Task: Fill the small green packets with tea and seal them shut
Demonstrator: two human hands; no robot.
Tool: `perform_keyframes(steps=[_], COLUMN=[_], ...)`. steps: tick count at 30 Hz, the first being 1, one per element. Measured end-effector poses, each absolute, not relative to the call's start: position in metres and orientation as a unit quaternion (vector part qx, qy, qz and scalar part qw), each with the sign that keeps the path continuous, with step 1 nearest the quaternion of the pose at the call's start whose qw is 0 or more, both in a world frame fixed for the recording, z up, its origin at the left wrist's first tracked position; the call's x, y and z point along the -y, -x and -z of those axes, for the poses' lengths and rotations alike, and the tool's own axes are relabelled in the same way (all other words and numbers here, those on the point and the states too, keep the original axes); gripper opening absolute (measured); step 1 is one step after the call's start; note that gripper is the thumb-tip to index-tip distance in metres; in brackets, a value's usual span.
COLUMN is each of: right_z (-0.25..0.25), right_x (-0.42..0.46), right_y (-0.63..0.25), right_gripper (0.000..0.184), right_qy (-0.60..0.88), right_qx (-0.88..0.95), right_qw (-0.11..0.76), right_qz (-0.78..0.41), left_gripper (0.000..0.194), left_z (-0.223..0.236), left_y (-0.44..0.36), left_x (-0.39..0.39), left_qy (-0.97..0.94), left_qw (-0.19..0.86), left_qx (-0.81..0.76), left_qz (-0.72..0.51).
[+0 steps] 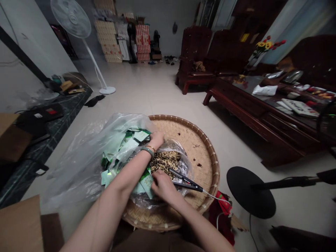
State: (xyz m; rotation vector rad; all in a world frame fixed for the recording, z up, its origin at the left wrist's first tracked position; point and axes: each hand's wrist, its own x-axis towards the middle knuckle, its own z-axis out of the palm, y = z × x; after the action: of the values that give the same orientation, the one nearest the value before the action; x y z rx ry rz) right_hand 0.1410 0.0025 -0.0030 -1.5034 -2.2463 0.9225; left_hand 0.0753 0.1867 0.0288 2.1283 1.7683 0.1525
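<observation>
Over a woven tray (203, 164), green packet (146, 183) juts left from pinching right hand (165, 186); left hand (156, 140), grip unclear.

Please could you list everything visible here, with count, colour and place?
Bamboo tray: one, tan, centre
Green packets: many, green, tray's left
Clear bag: at least one, transparent, around packets
Grainy mix: one heap, black and tan, in tray
Hinged tool: one, black, tray's right
Fan: one, white, upper left
Round base: one, black, right floor
Low table: one, brown, right
Seats: at least two, brown, upper right
Stacked boxes: several, cream and red, back
Cartons: at least two, brown, left edge
Small clutter: uncounted, mixed colours, table and sides
Bracelets: two, green and gold, left wrist
Left hand: one, bare, beside packets
Right hand: one, bare, on a packet
</observation>
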Motion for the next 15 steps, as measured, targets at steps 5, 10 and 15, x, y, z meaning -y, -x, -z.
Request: perform_keyframes(steps=[5,10,15], right_z=[0.004,0.007,0.003], right_x=[-0.006,-0.008,-0.001], right_y=[-0.147,-0.151,-0.153], right_gripper=[0.017,0.017,0.015], right_qy=[0.512,0.516,0.516], right_qx=[0.761,0.745,0.750], right_qw=[0.198,0.222,0.197], right_qz=[-0.346,-0.360,-0.363], left_gripper=[0.027,0.027,0.016], left_z=[-0.048,-0.073,-0.073], left_y=[-0.036,0.039,0.073], left_x=[-0.178,-0.160,-0.141], left_qy=[-0.745,-0.727,-0.696], left_qw=[0.119,0.005,-0.055], left_qx=[-0.650,-0.672,-0.708], left_qz=[-0.090,-0.138,-0.109])
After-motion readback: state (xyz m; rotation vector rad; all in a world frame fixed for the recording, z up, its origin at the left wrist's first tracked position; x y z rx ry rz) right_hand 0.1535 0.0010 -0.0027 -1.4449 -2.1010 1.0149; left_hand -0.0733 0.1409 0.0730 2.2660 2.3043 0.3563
